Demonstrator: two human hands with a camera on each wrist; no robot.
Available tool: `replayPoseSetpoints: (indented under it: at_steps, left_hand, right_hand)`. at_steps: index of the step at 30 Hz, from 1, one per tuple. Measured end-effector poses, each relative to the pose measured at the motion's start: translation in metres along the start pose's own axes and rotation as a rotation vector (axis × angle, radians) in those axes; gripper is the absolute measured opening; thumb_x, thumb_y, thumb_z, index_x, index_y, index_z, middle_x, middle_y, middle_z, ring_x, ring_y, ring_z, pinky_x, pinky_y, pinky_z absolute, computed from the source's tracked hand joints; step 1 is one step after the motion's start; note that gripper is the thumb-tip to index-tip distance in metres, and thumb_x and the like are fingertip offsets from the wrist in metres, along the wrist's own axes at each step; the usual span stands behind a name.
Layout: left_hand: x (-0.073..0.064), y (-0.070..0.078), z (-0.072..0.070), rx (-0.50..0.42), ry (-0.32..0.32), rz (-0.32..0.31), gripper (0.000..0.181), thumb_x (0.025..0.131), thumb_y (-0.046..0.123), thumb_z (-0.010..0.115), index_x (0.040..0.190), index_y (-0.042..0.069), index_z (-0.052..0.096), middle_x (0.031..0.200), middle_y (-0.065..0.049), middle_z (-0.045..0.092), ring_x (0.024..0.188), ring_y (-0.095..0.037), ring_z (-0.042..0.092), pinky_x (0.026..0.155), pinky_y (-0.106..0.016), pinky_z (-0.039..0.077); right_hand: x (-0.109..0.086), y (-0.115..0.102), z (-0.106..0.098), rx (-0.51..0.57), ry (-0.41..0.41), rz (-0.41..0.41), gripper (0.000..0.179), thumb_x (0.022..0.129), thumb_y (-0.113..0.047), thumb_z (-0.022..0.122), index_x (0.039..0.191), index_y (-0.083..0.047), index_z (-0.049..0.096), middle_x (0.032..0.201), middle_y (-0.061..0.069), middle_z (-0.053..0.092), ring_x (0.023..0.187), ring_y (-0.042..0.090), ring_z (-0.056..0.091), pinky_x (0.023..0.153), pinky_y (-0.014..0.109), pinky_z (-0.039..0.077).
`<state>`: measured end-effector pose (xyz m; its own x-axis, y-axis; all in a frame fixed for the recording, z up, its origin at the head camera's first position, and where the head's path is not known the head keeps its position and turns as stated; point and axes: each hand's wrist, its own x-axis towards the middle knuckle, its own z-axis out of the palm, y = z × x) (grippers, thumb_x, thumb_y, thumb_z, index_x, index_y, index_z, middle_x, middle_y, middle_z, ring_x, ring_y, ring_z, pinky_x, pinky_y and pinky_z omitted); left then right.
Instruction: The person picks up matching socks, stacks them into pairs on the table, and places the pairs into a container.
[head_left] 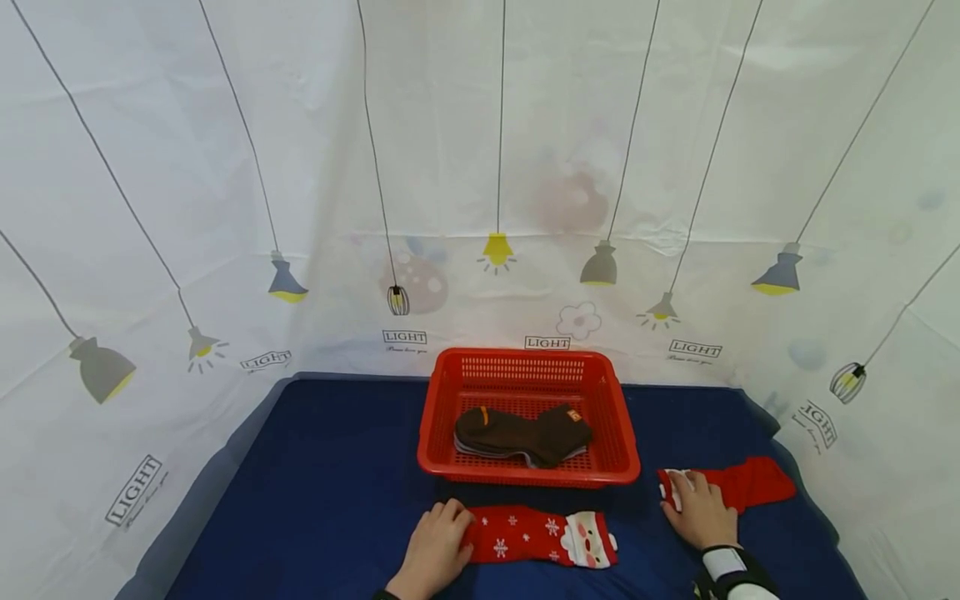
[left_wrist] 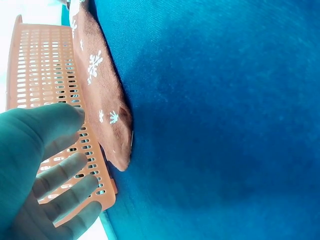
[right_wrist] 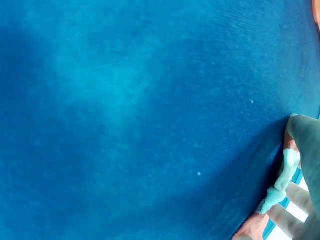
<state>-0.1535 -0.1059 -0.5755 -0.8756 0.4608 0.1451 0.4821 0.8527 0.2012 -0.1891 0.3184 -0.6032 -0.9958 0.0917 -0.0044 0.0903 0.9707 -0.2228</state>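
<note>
A red sock with white snowflakes and a Santa face (head_left: 525, 535) lies stretched out on the dark blue cloth. At its left end is my left hand (head_left: 437, 546); in the left wrist view the thumb and fingers (left_wrist: 72, 187) are loosely bent, with nothing gripped between them. My right hand (head_left: 701, 510) rests on a second red sock (head_left: 757, 483), over its white patch. Thumb and fingers lie spread on the fabric in the right wrist view, where the sock's pale part (right_wrist: 287, 172) shows between them.
Behind the snowflake sock stands a red plastic basket (head_left: 525, 477) with dark brown socks (head_left: 517, 433) inside, greyish ones under them. The blue cloth (head_left: 322, 483) covers the work surface. White sheeting (head_left: 450, 125) printed with lamps rises at the back and both sides.
</note>
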Motion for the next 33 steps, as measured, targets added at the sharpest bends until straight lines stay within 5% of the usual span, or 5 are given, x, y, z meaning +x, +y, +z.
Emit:
replayPoseSetpoints:
  at_steps: [19, 33]
  left_hand:
    - [-0.002, 0.001, -0.002, -0.022, -0.041, -0.012, 0.025, 0.074, 0.026, 0.074, 0.095, 0.017, 0.063, 0.090, 0.002, 0.051, 0.076, -0.015, 0.047, 0.067, -0.032, 0.041]
    - [-0.001, 0.000, -0.003, -0.030, -0.046, -0.004, 0.024, 0.074, 0.026, 0.073, 0.095, 0.017, 0.064, 0.090, 0.002, 0.051, 0.077, -0.014, 0.048, 0.066, -0.031, 0.040]
  right_hand:
    - [0.008, 0.013, -0.002, 0.058, 0.051, -0.034, 0.031, 0.079, -0.009, 0.064, 0.107, -0.004, 0.052, 0.090, 0.020, 0.045, 0.070, 0.036, 0.050, 0.049, 0.049, 0.043]
    - [0.003, 0.008, -0.010, 0.075, 0.071, -0.051, 0.024, 0.078, -0.001, 0.061, 0.099, 0.000, 0.050, 0.087, 0.026, 0.045, 0.064, 0.040, 0.050, 0.057, 0.053, 0.044]
